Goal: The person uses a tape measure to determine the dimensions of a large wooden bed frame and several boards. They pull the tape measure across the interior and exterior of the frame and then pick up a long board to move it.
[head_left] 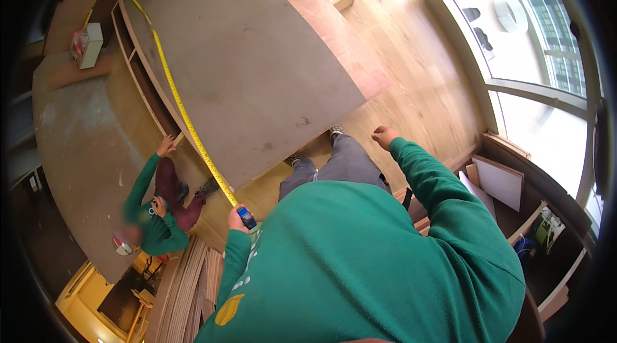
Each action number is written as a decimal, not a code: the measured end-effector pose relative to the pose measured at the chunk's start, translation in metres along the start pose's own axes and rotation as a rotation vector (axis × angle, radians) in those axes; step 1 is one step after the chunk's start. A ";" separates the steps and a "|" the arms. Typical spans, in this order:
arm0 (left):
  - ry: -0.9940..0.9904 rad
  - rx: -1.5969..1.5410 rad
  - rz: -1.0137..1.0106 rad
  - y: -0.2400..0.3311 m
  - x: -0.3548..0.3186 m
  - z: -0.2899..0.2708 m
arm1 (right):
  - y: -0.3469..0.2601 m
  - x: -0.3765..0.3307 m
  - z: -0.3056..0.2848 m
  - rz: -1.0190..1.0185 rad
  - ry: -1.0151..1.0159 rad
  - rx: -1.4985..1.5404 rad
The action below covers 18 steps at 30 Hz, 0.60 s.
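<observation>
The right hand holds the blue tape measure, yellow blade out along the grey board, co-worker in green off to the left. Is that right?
One error: the head view shows the tape measure in the left hand, not the right hand. The blade along the board and the co-worker to the left are correct.

Could not read the small marks on the yellow tape [179,106], nor see the part of the left hand [235,219] behind the blue case [247,218], nor look inside the curled fingers of the right hand [384,138]. Saw the head of the co-worker [130,234] only as a blur, and found the grey board [257,79] cut off by the upper edge of the view.
</observation>
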<state>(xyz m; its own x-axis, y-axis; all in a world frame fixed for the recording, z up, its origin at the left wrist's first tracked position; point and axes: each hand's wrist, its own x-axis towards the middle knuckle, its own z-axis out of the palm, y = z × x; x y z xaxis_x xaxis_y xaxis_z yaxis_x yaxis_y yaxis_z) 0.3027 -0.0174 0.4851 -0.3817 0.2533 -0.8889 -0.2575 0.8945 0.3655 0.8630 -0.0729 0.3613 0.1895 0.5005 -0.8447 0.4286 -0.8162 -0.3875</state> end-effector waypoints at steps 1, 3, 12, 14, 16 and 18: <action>0.001 0.002 -0.006 -0.001 0.000 0.002 | 0.001 -0.001 -0.002 0.017 0.000 0.022; 0.016 0.000 -0.010 0.000 -0.006 0.001 | 0.004 -0.003 0.000 0.042 -0.010 0.066; 0.023 0.103 0.020 -0.001 -0.020 0.012 | 0.064 -0.005 0.011 0.178 -0.026 -0.054; 0.021 0.076 0.014 -0.001 -0.019 0.012 | 0.068 -0.001 0.011 0.178 -0.028 -0.063; 0.015 0.053 0.007 -0.001 -0.017 0.010 | 0.069 0.006 0.013 0.171 -0.022 -0.043; 0.007 0.030 -0.002 -0.003 -0.012 0.007 | 0.058 0.007 0.011 0.119 -0.015 -0.045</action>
<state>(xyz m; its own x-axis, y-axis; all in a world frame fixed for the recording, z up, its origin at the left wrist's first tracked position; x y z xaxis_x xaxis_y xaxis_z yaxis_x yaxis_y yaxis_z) 0.3145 -0.0201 0.4924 -0.3871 0.2489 -0.8878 -0.2318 0.9057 0.3550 0.8794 -0.1199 0.3293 0.2279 0.3961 -0.8895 0.4431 -0.8556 -0.2675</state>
